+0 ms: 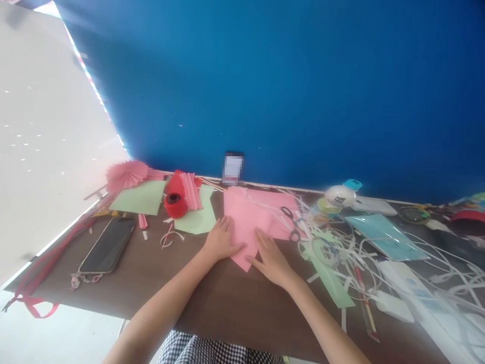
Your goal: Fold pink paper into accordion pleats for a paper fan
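A pink sheet of paper (244, 222) lies at the middle of the dark table, one corner pointing towards me. My left hand (222, 240) rests flat on its left edge, fingers stretched out. On the lower right edge lies my right hand (272, 258), its fingers and thumb spread. Another pink sheet (280, 202) extends behind and to the right. Black-handled scissors (291, 222) lie on that sheet, just beyond my right hand.
Left are a phone (108, 245), green paper (142, 198), a pink pleated fan (127, 175) and a red tape dispenser (176, 202). Right are a white bottle (341, 195), paper scraps, tangled cables, a teal packet (388, 236) and a power strip (413, 293). A blue partition (265, 91) stands behind.
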Demonstrator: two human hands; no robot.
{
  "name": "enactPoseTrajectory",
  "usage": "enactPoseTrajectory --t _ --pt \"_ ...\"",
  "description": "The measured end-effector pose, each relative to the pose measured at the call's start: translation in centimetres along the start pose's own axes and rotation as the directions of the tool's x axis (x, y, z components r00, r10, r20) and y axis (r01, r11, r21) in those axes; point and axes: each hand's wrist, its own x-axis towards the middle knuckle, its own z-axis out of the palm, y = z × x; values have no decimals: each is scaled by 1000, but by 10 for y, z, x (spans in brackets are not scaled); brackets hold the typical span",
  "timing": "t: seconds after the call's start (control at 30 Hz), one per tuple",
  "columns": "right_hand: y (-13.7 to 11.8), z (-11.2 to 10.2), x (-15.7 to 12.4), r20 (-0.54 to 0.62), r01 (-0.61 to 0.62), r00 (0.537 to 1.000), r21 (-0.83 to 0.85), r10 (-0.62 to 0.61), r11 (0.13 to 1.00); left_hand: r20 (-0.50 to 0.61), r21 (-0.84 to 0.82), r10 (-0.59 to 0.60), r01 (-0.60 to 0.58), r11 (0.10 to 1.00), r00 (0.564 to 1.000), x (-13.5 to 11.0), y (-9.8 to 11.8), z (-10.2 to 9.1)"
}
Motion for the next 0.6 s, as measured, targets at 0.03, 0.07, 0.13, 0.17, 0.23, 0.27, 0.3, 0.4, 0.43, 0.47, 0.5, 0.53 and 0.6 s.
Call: enactPoseTrajectory --t 0.03,0.07,0.13,0.17,0.23,0.27,0.3,0.4,0.43,0.47,0.5,0.53,0.6 --pt "3 1 0 4 11 1000 -32 -11 999 17 2 -4 4 1000 1000 -1 1 -1" --pt "6 1 0 13 20 1000 -58 -19 998 33 4 -7 7 1000 999 -1 1 -3" --pt "11 -1 1 34 21 999 -97 -18 995 60 9 -12 12 1000 998 -2 1 -5" --pt "13 -3 1 41 12 999 -109 -8 994 70 11 -12 12 1000 997 -2 1 -5" --pt "18 -8 4 43 -33 998 -124 38 992 79 13 -10 9 1000 997 -2 1 -5" --pt "21 -10 6 36 -68 997 -129 73 989 77 13 -8 7 1000 997 -2 0 -4" --pt "24 -12 8 24 -105 994 -133 109 985 72 13 -6 5 1000 997 -2 0 -4" --pt "36 -14 19 -31 -193 981 -157 191 969 41 4 8 -9 1000 999 -3 -1 0" --pt "42 -14 24 -58 -213 977 -170 206 962 30 0 11 -11 1000 999 -3 -2 1" --pt "47 -13 29 -86 -237 971 -184 224 954 22 -2 11 -11 1000 1000 -3 -2 2" --pt "53 -13 34 -112 -264 963 -201 245 943 17 -4 8 -8 1000 1000 -3 -3 3" --pt "58 -14 39 -135 -292 954 -220 268 931 17 -5 4 -4 1000 1000 -3 -3 4" --pt "66 -16 51 -168 -350 934 -259 315 900 23 -5 2 -2 1000 1000 -3 -4 5"
